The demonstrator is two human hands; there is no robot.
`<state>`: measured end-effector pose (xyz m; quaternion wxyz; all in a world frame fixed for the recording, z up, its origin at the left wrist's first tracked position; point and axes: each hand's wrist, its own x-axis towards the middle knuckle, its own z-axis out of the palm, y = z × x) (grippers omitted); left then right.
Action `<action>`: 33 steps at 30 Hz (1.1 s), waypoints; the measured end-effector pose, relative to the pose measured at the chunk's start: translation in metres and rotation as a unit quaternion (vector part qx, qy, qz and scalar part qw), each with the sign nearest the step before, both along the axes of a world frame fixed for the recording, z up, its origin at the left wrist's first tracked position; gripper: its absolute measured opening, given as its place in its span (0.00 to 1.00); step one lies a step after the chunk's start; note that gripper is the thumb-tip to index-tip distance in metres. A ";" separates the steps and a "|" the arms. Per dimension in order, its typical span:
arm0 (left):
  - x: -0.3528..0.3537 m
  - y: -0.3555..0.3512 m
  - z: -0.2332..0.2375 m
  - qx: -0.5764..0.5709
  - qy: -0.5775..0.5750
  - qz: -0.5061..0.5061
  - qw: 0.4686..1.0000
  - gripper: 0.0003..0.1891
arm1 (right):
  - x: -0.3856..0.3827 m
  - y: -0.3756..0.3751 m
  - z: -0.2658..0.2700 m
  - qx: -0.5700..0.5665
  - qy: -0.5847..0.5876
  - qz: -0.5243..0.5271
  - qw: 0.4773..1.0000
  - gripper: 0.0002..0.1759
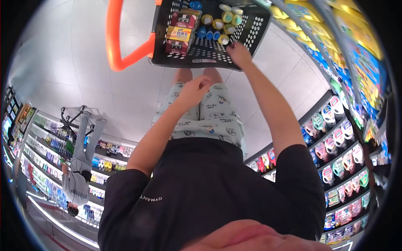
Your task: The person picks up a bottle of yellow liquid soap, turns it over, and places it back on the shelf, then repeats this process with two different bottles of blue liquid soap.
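A black shopping basket [163, 58] with perforated walls and a thick orange handle [112, 42] is in front of my legs. In it, red and yellow boxes [180, 32] are stacked at the left, and several bottles with yellow or blue caps [217, 25] stand towards the right. My right hand [239, 55] reaches over the near rim, its fingers curled inside the basket by the bottles; whatever they hold is hidden. My left hand [194, 90] hovers before my patterned shorts [201, 125], fingers curled together, with nothing visible in them.
Shelves of detergent bottles [335, 138] line the right side, with yellow and blue bags [360, 62] closer by. At the left, a person in grey [77, 180] stands beside a shopping cart [67, 138], in front of lit shelves [42, 154]. The floor [83, 62] is light tile.
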<state>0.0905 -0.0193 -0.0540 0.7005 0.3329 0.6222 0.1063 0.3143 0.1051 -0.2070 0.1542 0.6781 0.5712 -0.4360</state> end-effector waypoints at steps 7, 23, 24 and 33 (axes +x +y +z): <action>0.010 -0.017 -0.050 -0.080 -0.060 0.015 0.995 0.14 | 0.003 0.095 -0.173 0.124 -0.096 0.100 0.983 0.24; -0.007 0.012 -0.067 -0.053 -0.077 -0.027 0.995 0.14 | -0.039 0.177 -0.253 0.061 -0.141 -0.043 0.987 0.14; -0.007 0.016 -0.063 -0.052 -0.080 -0.025 0.995 0.14 | -0.036 0.178 -0.240 0.079 -0.112 0.022 0.990 0.15; -0.007 0.037 0.046 0.062 -0.047 -0.088 0.993 0.15 | -0.008 0.117 -0.007 0.187 0.144 0.118 0.965 0.17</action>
